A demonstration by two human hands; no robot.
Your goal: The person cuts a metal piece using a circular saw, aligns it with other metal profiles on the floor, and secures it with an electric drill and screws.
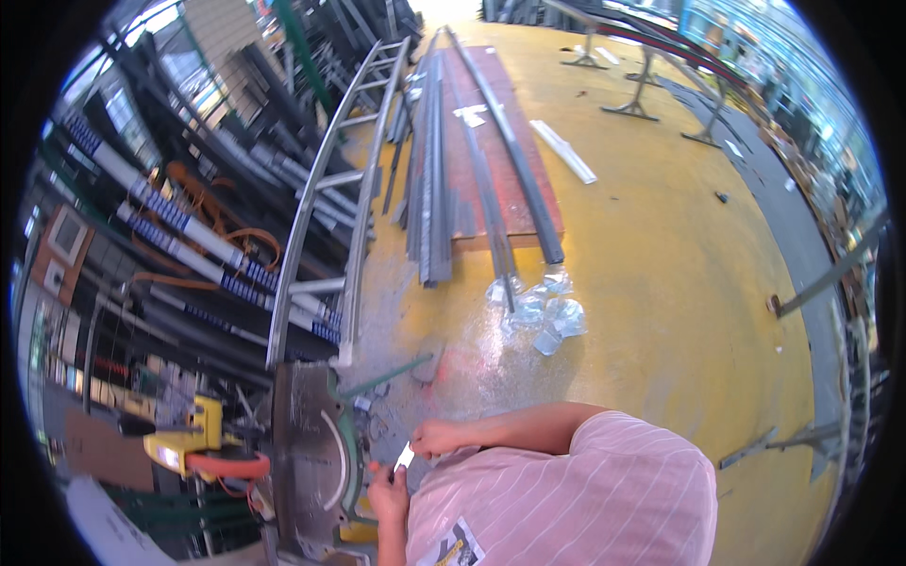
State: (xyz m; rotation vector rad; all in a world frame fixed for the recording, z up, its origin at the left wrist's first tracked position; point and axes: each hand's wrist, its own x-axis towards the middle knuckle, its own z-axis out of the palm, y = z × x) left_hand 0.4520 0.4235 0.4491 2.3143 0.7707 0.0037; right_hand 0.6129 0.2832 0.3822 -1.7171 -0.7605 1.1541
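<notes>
Close in front of the pink striped shirt, my left hand (pixel 388 493) and my right hand (pixel 433 439) both hold one small, bright, flat piece (pixel 405 457). The piece looks white or metallic; what it is cannot be told. My left hand grips its lower end, my right hand its upper end. Just left of the hands stands a saw machine's metal table (pixel 304 453) with a curved pale scale and a green edge. A yellow saw part with an orange-red handle (pixel 226 465) sits further left.
An aluminium ladder (pixel 368 177) lies ahead, beside racks of dark metal profiles (pixel 170 134). More long profiles (pixel 432 177) rest on a red board (pixel 506 170). Crumpled clear plastic (pixel 545 311) lies on the yellow floor. Metal trestles (pixel 639 88) stand at the upper right.
</notes>
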